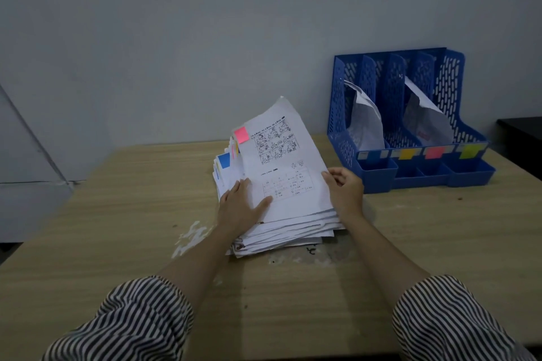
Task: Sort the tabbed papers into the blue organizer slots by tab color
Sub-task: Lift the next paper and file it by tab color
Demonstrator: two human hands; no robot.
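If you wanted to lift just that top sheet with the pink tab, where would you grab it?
Probably by its right edge, coming from the right, where the right hand already pinches the top sheet. That side is raised off the stack, so fingers can slip under; the left hand presses the left side flat.

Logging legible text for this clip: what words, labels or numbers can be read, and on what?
None can be read.
Top sheet with pink tab: comic panels and printed lines, too small.
Paper in blue organizer: red mark, blurred.
Slot labels: colour only.
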